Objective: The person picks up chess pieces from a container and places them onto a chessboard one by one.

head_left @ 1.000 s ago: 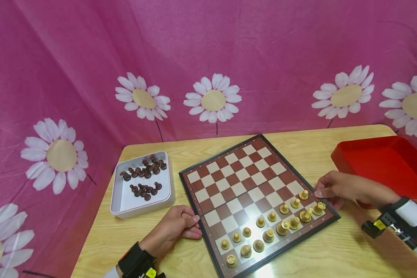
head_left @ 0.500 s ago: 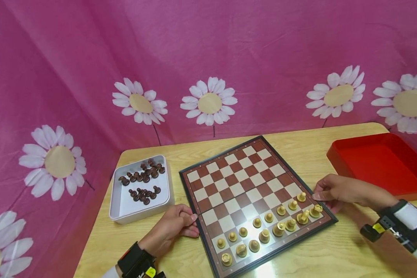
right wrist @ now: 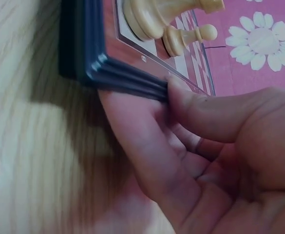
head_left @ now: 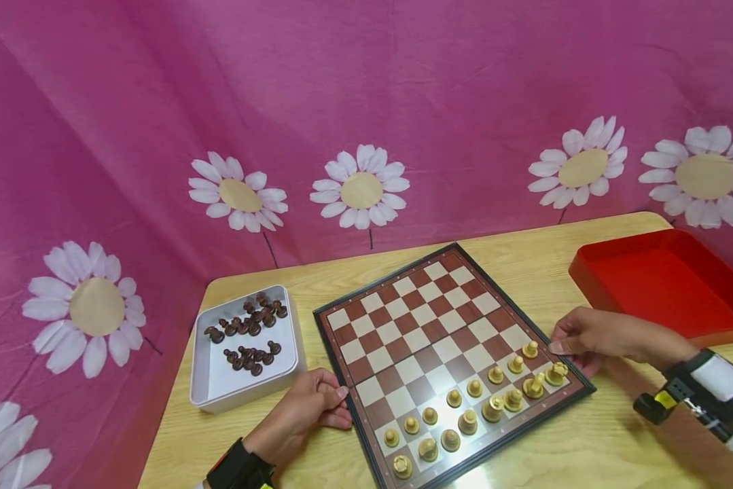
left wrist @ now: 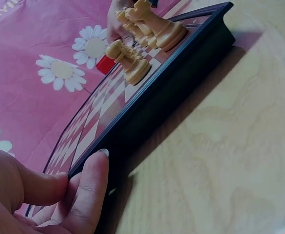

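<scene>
A chessboard (head_left: 415, 333) with a dark frame lies turned at an angle on the table. Cream chess pieces (head_left: 469, 422) stand in two rows along its near side. My left hand (head_left: 317, 404) grips the board's left edge; the left wrist view shows the thumb at the rim and fingers (left wrist: 88, 190) against the side. On the opposite edge, near the right corner, my right hand (head_left: 604, 337) pinches the frame. Its thumb (right wrist: 205, 112) presses the rim in the right wrist view, with fingers reaching under the board.
A white box (head_left: 204, 387) holding several dark chess pieces (head_left: 253, 319) stands left of the board. At the right sits a red tray (head_left: 666, 285). Behind the wooden table (head_left: 543, 238) hangs a pink flowered cloth (head_left: 464, 88).
The head view has shifted slightly. Both hands keep their hold on the board's edges, and the pieces stay in their rows.
</scene>
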The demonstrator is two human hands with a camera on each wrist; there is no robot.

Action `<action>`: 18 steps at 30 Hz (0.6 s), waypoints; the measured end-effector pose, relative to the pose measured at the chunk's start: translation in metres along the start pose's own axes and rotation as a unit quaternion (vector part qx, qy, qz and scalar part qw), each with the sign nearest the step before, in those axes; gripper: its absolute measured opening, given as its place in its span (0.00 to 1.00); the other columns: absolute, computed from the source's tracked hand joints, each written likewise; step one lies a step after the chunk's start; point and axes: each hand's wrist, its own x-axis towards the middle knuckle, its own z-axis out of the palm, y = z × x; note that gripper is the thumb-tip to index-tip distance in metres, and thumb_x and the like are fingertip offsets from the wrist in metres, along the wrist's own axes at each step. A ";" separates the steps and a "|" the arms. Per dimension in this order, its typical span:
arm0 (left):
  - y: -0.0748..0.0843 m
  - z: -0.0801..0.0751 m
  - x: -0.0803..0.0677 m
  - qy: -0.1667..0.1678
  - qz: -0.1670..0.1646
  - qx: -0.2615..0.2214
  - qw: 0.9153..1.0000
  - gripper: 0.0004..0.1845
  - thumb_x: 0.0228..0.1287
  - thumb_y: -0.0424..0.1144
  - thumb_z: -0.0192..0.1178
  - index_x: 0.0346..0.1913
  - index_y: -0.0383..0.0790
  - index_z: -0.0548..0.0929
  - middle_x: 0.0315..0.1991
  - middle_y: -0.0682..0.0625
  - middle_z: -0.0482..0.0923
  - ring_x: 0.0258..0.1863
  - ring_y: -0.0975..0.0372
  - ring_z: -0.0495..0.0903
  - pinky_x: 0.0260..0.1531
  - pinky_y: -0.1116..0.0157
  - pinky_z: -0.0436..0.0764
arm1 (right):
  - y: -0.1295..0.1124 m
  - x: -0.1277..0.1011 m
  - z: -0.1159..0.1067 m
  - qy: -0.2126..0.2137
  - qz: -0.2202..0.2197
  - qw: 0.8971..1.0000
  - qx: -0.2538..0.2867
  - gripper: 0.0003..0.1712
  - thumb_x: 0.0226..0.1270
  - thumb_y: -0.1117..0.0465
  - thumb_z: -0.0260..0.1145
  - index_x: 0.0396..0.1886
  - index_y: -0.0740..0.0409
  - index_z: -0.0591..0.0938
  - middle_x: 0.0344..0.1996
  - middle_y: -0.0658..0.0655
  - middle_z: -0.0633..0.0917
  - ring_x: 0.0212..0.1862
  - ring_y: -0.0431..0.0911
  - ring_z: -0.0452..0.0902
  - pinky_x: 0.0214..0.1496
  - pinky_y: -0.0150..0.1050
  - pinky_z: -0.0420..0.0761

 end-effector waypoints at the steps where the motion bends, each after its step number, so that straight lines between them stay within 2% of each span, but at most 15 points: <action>1: 0.000 -0.001 0.001 0.002 0.000 0.001 1.000 0.09 0.76 0.30 0.57 0.51 0.30 0.69 0.28 0.46 0.81 0.25 0.61 0.87 0.35 0.60 0.89 | 0.000 0.000 0.000 -0.003 0.001 1.000 0.004 0.16 0.72 0.58 0.68 0.47 0.68 0.82 0.32 0.55 0.85 0.32 0.47 0.81 0.33 0.40 0.88; 6: 0.000 -0.003 0.002 0.004 0.002 0.008 1.000 0.10 0.76 0.30 0.57 0.52 0.29 0.69 0.28 0.46 0.81 0.24 0.61 0.86 0.34 0.61 0.89 | 0.003 -0.003 0.004 -0.015 0.000 1.000 0.018 0.17 0.72 0.57 0.68 0.48 0.69 0.82 0.32 0.55 0.84 0.31 0.46 0.80 0.33 0.39 0.88; 11: 0.001 -0.002 0.004 -0.002 -0.003 0.006 1.000 0.11 0.76 0.30 0.57 0.52 0.29 0.69 0.29 0.47 0.82 0.25 0.61 0.86 0.35 0.61 0.89 | 0.005 -0.007 0.006 -0.019 -0.010 1.000 0.010 0.16 0.72 0.57 0.68 0.44 0.68 0.82 0.28 0.53 0.81 0.27 0.43 0.78 0.30 0.35 0.85; 18: 0.004 -0.003 0.010 0.021 0.002 0.012 1.000 0.10 0.76 0.29 0.56 0.52 0.29 0.69 0.28 0.47 0.80 0.23 0.62 0.85 0.32 0.63 0.88 | 0.003 -0.008 0.010 -0.018 -0.015 1.000 0.015 0.16 0.73 0.56 0.68 0.45 0.68 0.80 0.29 0.53 0.81 0.28 0.43 0.78 0.31 0.35 0.86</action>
